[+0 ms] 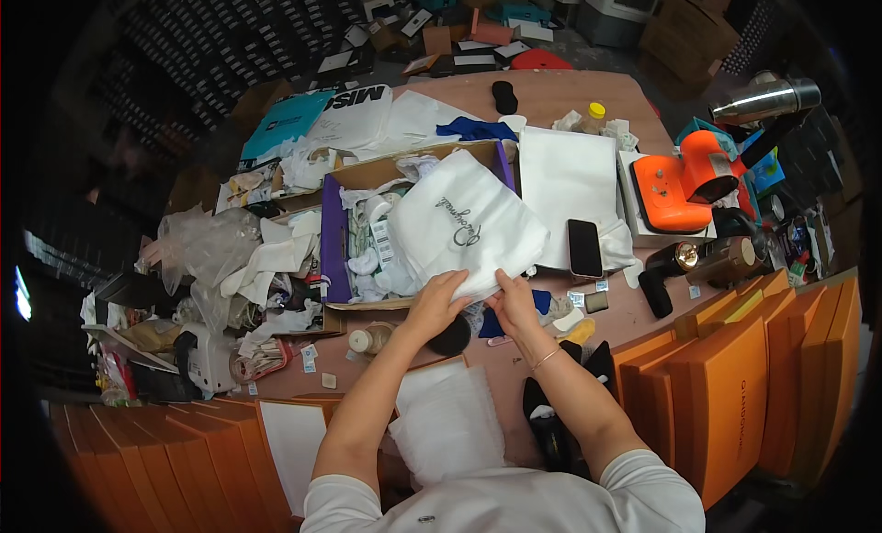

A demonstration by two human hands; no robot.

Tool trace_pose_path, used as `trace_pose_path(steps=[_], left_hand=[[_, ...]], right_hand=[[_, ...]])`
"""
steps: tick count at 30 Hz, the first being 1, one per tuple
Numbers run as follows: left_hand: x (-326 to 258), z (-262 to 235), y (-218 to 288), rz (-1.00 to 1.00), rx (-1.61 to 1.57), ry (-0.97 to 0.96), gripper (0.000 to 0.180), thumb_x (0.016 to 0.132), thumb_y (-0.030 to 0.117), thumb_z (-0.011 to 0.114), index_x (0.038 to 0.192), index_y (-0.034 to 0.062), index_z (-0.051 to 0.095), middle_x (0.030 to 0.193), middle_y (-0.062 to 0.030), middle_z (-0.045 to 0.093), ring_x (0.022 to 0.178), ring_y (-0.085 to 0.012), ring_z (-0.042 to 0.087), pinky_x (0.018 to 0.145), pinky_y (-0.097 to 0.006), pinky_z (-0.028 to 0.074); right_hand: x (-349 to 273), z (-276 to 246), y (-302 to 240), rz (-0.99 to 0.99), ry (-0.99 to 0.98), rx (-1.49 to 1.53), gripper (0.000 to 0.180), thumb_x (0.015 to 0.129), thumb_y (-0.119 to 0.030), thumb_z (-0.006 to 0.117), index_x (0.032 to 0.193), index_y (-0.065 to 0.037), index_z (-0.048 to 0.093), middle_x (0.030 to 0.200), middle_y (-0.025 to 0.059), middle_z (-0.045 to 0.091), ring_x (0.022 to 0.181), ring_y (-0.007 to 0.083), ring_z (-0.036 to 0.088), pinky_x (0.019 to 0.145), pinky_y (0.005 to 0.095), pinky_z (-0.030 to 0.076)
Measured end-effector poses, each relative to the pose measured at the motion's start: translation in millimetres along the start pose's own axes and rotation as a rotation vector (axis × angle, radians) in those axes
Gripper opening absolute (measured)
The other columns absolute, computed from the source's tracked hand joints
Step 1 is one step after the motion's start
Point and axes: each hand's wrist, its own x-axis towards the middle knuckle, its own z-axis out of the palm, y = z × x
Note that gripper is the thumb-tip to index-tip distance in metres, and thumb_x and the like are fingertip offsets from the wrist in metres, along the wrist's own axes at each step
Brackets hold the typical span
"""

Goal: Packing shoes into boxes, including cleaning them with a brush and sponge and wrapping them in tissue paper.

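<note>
A white cloth dust bag (473,216) with dark script lettering is spread above a purple-edged box (336,257). My left hand (438,303) grips its near edge, the fingers closed on the fabric. Close beside it, my right hand (514,305) pinches the near right corner of the same bag. White wrapped pieces and a labelled packet (381,242) show in the box left of the bag; the rest of its contents is hidden. Below my forearms lie a sheet of white foam wrap (450,427) and a pair of black shoes (549,432).
Orange boxes stand in rows at the near left (165,459) and near right (717,395). A black phone (584,248) rests on white bags (570,184) right of the box. An orange machine (680,184) stands farther right. Plastic bags (207,243) and papers crowd the left side.
</note>
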Motion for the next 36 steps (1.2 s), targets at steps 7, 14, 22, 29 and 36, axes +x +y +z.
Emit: trace_pose_path(steps=[7,14,22,29,36], left_hand=[[12,-1,-12,0.042,-0.18,0.153,0.03,0.091,0.017,0.06,0.114,-0.0017,0.062,0.108,-0.0207,0.065,0.098,-0.0373,0.062,0.086,-0.038,0.049],[16,-9,-12,-0.027,-0.044,0.489,0.023,0.09,0.015,0.059,0.099,-0.0036,0.068,0.096,-0.0193,0.068,0.089,-0.0306,0.066,0.079,-0.034,0.05],[5,-86,52,0.269,0.36,0.656,0.012,0.078,0.012,0.069,0.081,0.0007,0.066,0.085,-0.0114,0.065,0.085,-0.0304,0.061,0.085,-0.041,0.046],[-118,-52,150,0.507,0.118,0.016,0.016,0.069,0.001,0.069,0.084,0.0053,0.065,0.088,-0.0065,0.063,0.091,-0.028,0.058,0.096,-0.045,0.042],[-227,3,83,0.044,0.073,0.28,0.022,0.07,-0.005,0.061,0.09,-0.0001,0.066,0.099,-0.0133,0.059,0.1,-0.031,0.055,0.089,-0.039,0.044]], right_hand=[[11,-2,-3,0.002,-0.015,0.047,0.03,0.1,-0.018,0.045,0.117,0.006,0.05,0.111,0.0165,0.063,0.1,0.0238,0.064,0.088,0.0379,0.054],[-46,-15,-17,-0.127,0.143,-0.181,0.036,0.098,-0.023,0.053,0.127,-0.003,0.048,0.11,0.0075,0.058,0.095,0.0168,0.06,0.081,0.0335,0.053],[-144,-15,-52,-0.375,-0.019,-0.372,0.027,0.096,-0.016,0.054,0.118,0.0,0.056,0.106,0.0088,0.061,0.09,0.0123,0.061,0.072,0.0248,0.053],[-228,44,-71,-1.219,0.116,-1.638,0.057,0.072,-0.01,0.071,0.126,-0.01,0.053,0.135,0.0158,0.045,0.129,0.0355,0.039,0.11,0.0538,0.022],[-311,-61,26,-0.739,-0.235,-1.634,0.042,0.083,-0.03,0.068,0.115,-0.005,0.057,0.123,0.0152,0.054,0.119,0.0304,0.048,0.106,0.0535,0.03]])
